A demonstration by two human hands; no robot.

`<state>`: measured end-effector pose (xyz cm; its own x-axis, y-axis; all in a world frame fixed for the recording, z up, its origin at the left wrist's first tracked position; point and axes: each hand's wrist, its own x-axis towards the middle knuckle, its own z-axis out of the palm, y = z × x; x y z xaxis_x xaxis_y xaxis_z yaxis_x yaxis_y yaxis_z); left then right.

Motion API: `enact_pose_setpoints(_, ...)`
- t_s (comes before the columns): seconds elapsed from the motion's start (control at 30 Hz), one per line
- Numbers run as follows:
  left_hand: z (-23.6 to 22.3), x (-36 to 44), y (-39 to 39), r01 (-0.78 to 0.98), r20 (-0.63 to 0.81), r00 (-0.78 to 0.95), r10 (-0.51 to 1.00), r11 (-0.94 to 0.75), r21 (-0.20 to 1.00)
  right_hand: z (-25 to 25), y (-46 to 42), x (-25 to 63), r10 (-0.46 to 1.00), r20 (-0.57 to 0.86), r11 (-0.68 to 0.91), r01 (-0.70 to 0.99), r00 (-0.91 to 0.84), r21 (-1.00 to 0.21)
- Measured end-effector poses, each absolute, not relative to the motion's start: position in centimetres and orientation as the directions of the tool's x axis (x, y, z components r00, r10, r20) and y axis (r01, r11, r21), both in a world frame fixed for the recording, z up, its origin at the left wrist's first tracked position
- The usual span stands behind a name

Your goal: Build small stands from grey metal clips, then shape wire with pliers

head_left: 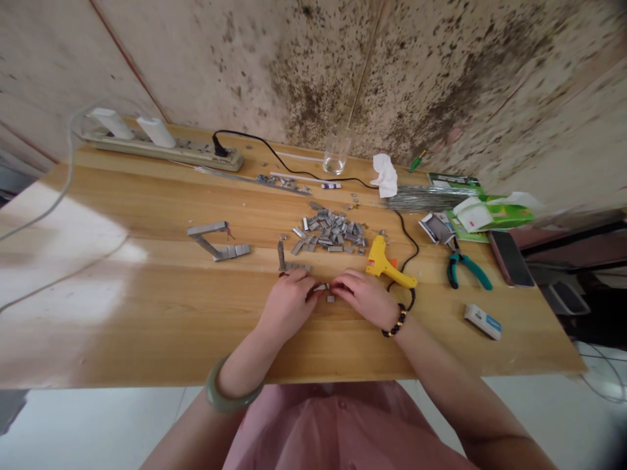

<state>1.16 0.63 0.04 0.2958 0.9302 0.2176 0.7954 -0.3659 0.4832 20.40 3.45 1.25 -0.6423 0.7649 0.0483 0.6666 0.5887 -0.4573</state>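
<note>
My left hand (290, 303) and my right hand (365, 297) meet low over the wooden table, fingertips pinched around a small grey metal strip (321, 287) that is mostly hidden by the fingers. Just below the fingertips lies another short grey piece (331, 299). Beyond my left hand stands an L-shaped part made of grey strips (281, 254), one leg upright. A larger bracket-shaped frame of grey strips (208, 245) rests farther left. Behind my hands is a loose pile of grey metal pieces (336, 230), which look like staple strips. A yellow glue gun (378, 256) lies near my right hand.
Teal-handled pliers (469, 269), a small box (482, 322) and a phone (511, 258) lie at the right. Behind are a wire bundle (431, 198), a tissue (385, 175), a glass of water (336, 160) and a power strip (161, 153). The glue gun's black cord (412, 241) crosses the table.
</note>
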Motion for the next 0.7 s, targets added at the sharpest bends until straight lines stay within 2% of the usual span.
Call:
enact_pose_setpoints(0.4,-0.15,1.01,0.69,0.782,0.24,0.299,0.924,-0.381,0.493,1.0,3.41,20.41,0.781,0.068,0.568,0.662,-0.62,-0.49)
enact_pose_setpoints(0.7,-0.03,1.07,0.71,0.778,0.247,0.312,0.918,-0.395,0.489,0.51,3.33,20.15,0.781,0.09,0.591,0.684,-0.619,-0.429)
